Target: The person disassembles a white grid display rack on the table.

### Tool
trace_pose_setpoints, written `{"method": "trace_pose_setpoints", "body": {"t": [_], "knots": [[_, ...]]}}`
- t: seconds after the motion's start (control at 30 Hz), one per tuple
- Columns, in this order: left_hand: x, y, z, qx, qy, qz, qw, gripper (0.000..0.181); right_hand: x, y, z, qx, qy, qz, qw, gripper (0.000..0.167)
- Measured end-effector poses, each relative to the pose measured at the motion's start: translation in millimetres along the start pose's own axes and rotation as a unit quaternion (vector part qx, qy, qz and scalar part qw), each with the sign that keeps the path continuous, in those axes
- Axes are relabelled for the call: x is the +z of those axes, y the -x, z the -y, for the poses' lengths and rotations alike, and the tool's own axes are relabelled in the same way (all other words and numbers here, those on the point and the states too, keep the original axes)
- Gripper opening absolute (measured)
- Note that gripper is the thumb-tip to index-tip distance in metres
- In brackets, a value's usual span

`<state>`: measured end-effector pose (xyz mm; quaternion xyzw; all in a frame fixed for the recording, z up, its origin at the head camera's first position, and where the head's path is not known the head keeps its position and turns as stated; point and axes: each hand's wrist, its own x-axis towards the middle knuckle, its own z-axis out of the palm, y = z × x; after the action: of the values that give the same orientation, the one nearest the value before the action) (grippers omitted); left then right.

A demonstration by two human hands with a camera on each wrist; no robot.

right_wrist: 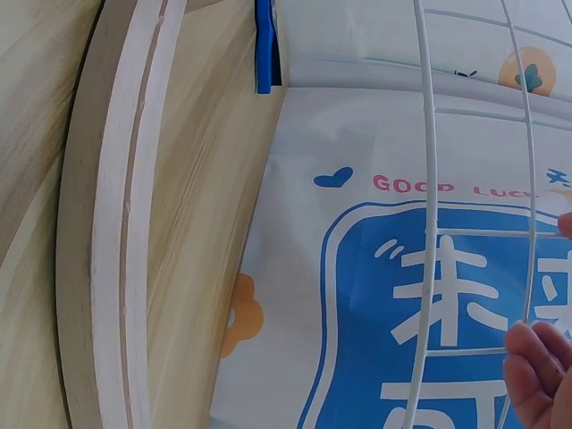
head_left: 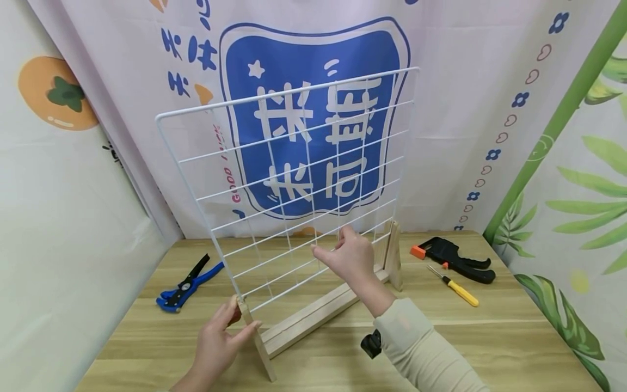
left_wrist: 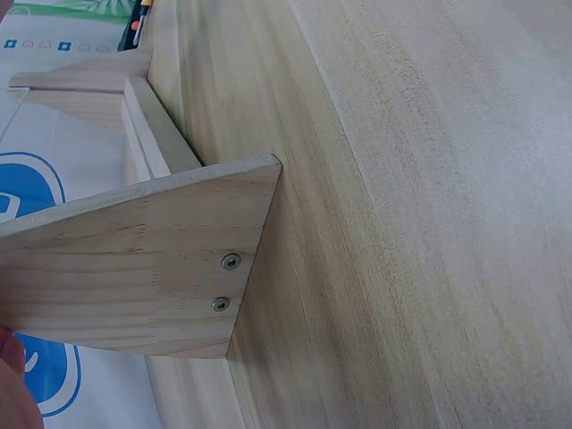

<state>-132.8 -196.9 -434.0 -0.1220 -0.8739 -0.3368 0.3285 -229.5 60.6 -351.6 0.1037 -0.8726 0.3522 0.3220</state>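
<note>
A white wire grid panel [head_left: 289,190] stands tilted above a wooden stand, which has a grooved bottom board [head_left: 318,313] and two end uprights. Between the panel's lowest wire and that board there is a gap. My left hand [head_left: 215,340] grips the near upright [head_left: 257,343] by its upper end, close to the panel's side wire. Two screw heads show on this upright [left_wrist: 134,268] in the left wrist view. My right hand [head_left: 350,256] holds the panel's lower wires near the middle; its fingertips [right_wrist: 536,362] curl at the wires. The far upright [head_left: 393,258] meets the panel's other side.
Blue-handled cutters [head_left: 186,286] lie at the table's left. To the right are a black clamp [head_left: 455,258] with orange tips and a yellow-handled screwdriver [head_left: 460,291]. A printed curtain [head_left: 455,109] hangs behind the wooden table [head_left: 465,348].
</note>
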Motion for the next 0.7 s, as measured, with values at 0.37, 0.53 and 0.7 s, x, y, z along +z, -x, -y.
{"method": "trace_pose_setpoints", "body": {"t": [0.37, 0.53, 0.7], "knots": [[-0.3, -1.7, -1.3, -0.001, -0.003, 0.0, 1.0, 0.065, -0.3, -2.7, -0.1, -0.014, -0.001, -0.011, 0.9998, 0.049], [-0.9, -0.3, -1.8, -0.006, 0.005, 0.007, 0.9999, 0.063, -1.1, -2.6, 1.3, -0.013, -0.001, -0.011, 0.9998, 0.049], [-0.6, 0.3, -1.3, -0.012, 0.003, 0.008, 0.9999, 0.063, -1.9, -4.1, 2.8, -0.014, -0.001, -0.009, 0.9999, 0.05]]}}
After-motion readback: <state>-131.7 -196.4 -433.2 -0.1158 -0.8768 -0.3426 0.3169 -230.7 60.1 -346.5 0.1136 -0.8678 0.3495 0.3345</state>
